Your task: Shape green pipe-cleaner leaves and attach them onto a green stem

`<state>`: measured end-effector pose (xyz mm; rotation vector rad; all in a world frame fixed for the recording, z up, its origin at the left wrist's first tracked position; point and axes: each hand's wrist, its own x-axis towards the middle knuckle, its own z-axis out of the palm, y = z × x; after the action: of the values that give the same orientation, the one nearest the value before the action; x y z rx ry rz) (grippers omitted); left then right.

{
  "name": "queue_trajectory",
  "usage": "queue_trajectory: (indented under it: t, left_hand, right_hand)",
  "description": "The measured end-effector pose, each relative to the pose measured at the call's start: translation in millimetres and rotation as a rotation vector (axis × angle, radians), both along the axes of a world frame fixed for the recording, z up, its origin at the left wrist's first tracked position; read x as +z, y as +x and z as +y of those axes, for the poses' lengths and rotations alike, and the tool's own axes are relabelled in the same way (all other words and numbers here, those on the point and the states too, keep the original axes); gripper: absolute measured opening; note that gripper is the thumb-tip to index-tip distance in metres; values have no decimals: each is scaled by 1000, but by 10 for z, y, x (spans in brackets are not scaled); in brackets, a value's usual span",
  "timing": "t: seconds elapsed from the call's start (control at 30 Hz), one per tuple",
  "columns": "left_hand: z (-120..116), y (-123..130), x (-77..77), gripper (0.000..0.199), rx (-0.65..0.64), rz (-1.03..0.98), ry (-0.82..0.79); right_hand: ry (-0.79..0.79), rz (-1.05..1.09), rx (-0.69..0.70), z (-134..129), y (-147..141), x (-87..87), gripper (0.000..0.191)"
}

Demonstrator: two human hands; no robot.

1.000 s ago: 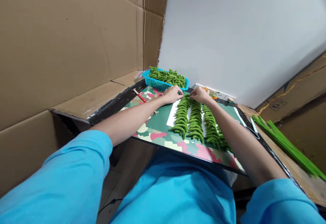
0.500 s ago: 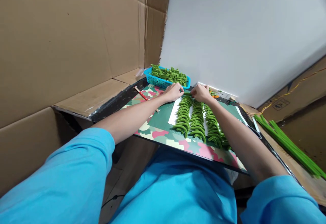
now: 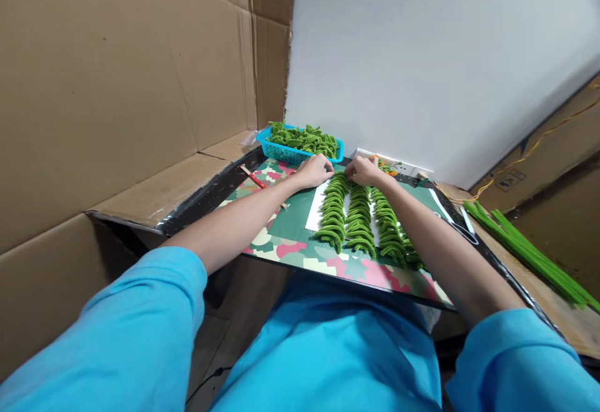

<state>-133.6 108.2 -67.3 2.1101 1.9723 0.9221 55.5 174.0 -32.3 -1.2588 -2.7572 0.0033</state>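
Note:
Both my left hand (image 3: 316,170) and my right hand (image 3: 363,170) are closed at the far end of the leftmost row of curved pipe cleaner pieces (image 3: 332,212). A short green pipe cleaner piece (image 3: 339,173) stretches between my fingertips, one end at each hand; the fingertips themselves are partly hidden. Several rows of these fuzzy green pieces run side by side toward me, over white paper (image 3: 314,215). A second row (image 3: 360,221) and a third row (image 3: 390,231) lie under and beside my right forearm, which covers part of the rows farther right.
A blue basket (image 3: 281,151) heaped with green pieces stands behind my left hand. A red-and-wood stick (image 3: 253,176) lies left on the patterned board (image 3: 290,227). Small orange flowers (image 3: 388,168), scissors (image 3: 462,232) and long green pipe cleaners (image 3: 529,252) are to the right. Cardboard (image 3: 187,55) walls the left.
The view has shifted slightly. The pipe cleaner piece between my hands now sits lower, against the far end of the leftmost row. My hands remain close together there.

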Motion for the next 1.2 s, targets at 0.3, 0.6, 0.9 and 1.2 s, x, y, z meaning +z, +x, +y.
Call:
queue_trajectory:
  t: [0.3,0.6,0.9,1.2]
  left_hand:
    - [-8,-94,96,13,-134,-10,-78]
    - [-103,20,107,40,36,-293,-131]
    - [-86,332,-102,42,160,-800,-109]
    - [-200,492,-123,40,125,-1101,-60]
  right_hand:
    - [2,1,3,-37,-20,32,28]
    - [224,224,91,-201,428,109,36]
    - [391,418,-119,-128,1492,-174,37]
    - [411,539,-427,158,2131,-458,36]
